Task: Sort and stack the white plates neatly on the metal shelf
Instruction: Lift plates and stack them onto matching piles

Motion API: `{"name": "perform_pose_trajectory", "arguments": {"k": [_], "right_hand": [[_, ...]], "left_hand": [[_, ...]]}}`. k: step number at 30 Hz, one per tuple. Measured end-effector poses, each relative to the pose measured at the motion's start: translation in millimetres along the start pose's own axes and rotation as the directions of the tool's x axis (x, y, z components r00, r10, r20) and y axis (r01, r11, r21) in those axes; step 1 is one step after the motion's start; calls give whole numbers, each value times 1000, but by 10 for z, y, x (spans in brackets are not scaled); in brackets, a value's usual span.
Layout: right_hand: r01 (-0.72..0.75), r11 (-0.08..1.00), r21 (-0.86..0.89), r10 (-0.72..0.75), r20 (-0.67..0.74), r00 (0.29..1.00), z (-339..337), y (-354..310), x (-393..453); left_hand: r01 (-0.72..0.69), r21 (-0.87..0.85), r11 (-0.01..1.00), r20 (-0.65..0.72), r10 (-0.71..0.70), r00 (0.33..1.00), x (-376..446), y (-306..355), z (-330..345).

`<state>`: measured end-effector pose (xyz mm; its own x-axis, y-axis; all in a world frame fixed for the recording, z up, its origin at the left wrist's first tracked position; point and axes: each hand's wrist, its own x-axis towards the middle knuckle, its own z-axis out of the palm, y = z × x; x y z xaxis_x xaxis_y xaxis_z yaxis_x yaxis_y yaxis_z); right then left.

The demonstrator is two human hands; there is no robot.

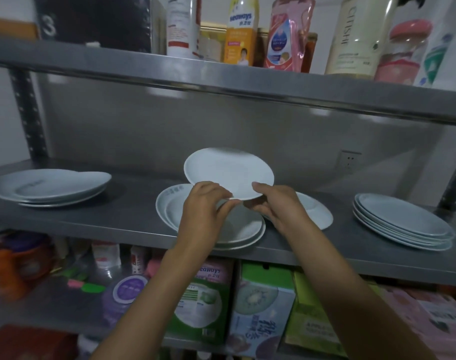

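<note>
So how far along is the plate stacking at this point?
Partway. Done: a neat stack on the right. In hand: both the left hand and right hand hold a raised plate. Left: the uneven middle pile, a single plate and the left pile.

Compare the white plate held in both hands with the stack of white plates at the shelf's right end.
The held white plate is single, lifted and tilted; the right-end stack holds several plates lying on the metal shelf. The left hand and right hand grip the held plate; nothing touches the stack. Both are white.
</note>
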<state>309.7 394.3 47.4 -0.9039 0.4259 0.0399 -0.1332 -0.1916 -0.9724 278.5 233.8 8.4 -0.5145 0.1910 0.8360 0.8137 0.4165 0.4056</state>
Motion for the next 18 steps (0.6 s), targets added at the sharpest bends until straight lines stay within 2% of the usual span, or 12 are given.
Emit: {"name": "perform_pose_trajectory", "arguments": {"k": [3, 5, 7, 10, 18], "right_hand": [[113, 962, -250, -136, -77, 988, 83, 101, 6], [179, 869, -462, -260, -119, 958, 95, 178, 48], [212, 790, -575, -354, -146, 924, 88, 196, 57], [245, 766, -594, -402, -145, 904, 72, 207, 62], [221, 769, -599, -392, -169, 904, 72, 289, 57]], "left_hand": [[14, -3, 1000, -3, -14, 1000, -23, -111, -102], [11, 14, 1000, 11, -11, 1000, -43, -164, -156], [11, 43, 999, 35, -13, 999, -65, -230, -188], [31, 73, 997, 56, -35, 998, -105, -345, -208], [48, 110, 993, 88, -58, 994, -163, -527, -207]]}}
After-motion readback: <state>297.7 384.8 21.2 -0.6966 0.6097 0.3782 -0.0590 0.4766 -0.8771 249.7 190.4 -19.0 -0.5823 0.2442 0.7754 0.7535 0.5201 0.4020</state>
